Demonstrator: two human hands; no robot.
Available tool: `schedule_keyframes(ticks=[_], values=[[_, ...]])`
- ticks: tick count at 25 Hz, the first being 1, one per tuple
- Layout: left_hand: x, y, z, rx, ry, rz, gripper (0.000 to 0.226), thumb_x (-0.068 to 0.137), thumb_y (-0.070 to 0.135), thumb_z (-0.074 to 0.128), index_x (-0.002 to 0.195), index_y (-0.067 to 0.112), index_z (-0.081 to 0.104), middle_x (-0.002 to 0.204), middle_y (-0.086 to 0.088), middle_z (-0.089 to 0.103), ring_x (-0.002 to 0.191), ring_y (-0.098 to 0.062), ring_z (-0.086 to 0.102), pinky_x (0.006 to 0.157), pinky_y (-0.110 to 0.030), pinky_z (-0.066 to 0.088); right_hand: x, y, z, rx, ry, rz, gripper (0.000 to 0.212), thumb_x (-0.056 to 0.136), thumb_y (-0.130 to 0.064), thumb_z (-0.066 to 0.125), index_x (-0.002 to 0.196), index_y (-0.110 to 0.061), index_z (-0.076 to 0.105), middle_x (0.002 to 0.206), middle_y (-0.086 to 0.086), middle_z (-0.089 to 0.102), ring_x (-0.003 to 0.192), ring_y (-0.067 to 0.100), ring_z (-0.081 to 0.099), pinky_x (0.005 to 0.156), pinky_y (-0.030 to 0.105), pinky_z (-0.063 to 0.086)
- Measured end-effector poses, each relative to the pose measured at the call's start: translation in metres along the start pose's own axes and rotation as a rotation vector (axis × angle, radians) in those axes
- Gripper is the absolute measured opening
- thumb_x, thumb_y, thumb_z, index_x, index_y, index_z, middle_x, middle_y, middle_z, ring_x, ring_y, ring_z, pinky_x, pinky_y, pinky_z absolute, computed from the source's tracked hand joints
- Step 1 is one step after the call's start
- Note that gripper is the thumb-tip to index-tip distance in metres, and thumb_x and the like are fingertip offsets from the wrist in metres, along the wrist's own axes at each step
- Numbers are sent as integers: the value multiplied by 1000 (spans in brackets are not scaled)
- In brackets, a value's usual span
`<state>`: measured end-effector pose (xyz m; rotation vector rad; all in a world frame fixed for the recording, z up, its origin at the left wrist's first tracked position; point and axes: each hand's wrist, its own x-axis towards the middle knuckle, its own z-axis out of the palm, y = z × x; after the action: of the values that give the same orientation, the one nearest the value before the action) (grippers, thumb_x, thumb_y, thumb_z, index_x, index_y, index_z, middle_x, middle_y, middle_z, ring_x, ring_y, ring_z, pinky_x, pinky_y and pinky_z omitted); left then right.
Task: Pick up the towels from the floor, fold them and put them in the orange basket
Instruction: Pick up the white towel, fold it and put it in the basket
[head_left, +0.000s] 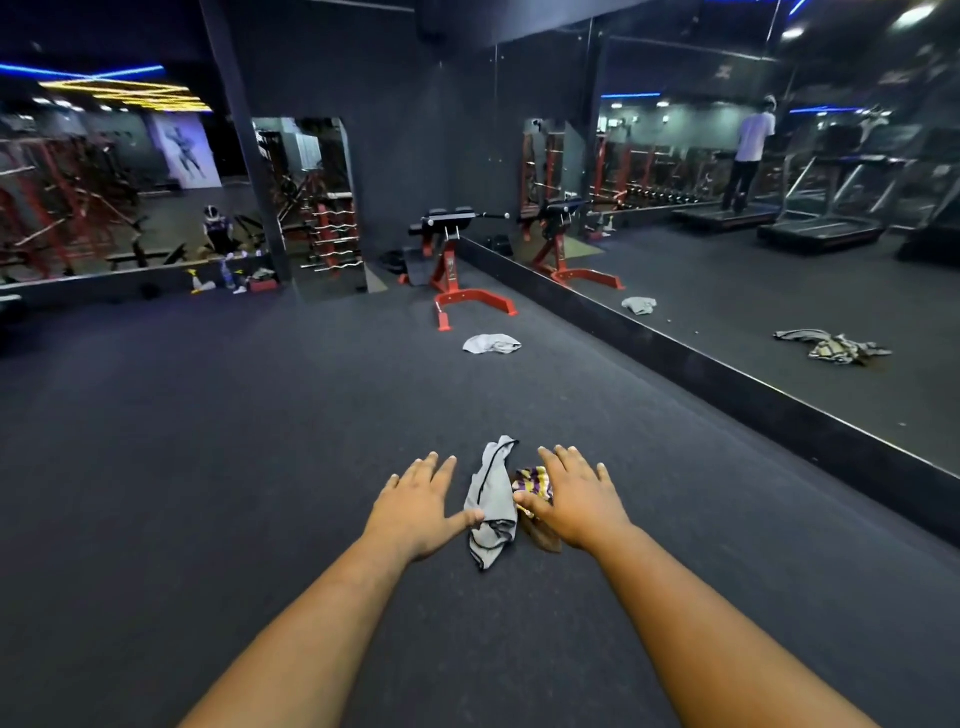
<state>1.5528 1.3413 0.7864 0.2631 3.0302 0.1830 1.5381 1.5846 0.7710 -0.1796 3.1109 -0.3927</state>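
Observation:
A crumpled grey towel (491, 506) lies on the dark floor between my two outstretched hands. Beside it on the right lies a yellow-and-purple striped towel (532, 480), partly hidden under my right hand. My left hand (421, 506) is spread flat with straight fingers, its thumb tip at the grey towel's left edge. My right hand (574, 499) is spread over the striped towel, with the thumb near the grey one. Neither hand grips anything. A second grey towel (492, 344) lies farther off near the red bench. No orange basket is in view.
A red-framed exercise bench (457, 260) stands ahead on the rubber floor (208, 441). A wall mirror (779, 234) with a raised dark base runs along the right, reflecting towels, treadmills and a person. Bottles and small items (228, 280) sit by the far-left wall.

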Motion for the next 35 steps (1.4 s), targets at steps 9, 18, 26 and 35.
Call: schedule_keyframes(ticks=[9,18,26,35], values=[[230,-28,-15,-25,-13,-75,100,85,87,32,163,31,4,171,1,4,157,-19,7,126,-45,14,243,40,10,39,-65,-16,93,90,-81,35,162,-27,13,170,-2,12,157,18,4,126,53,9],[439,-117,-15,-104,-9,-65,99,86,85,36,163,30,5,171,1,4,157,-18,7,127,-42,15,468,24,40,57,-92,-3,94,89,-82,36,162,-27,13,170,-1,14,157,19,7,125,53,12],[629,-226,-50,-103,-56,-3,101,85,86,35,163,30,5,171,1,5,157,-20,6,126,-45,15,657,-16,52,164,-90,146,94,88,-82,39,162,-28,17,169,-1,19,156,19,14,124,54,18],[849,-300,-56,-102,-100,-11,102,85,87,35,163,30,3,171,1,4,157,-20,6,126,-45,15,880,-11,92,212,-96,173,94,88,-81,40,161,-28,19,168,-1,21,155,19,19,124,53,19]])
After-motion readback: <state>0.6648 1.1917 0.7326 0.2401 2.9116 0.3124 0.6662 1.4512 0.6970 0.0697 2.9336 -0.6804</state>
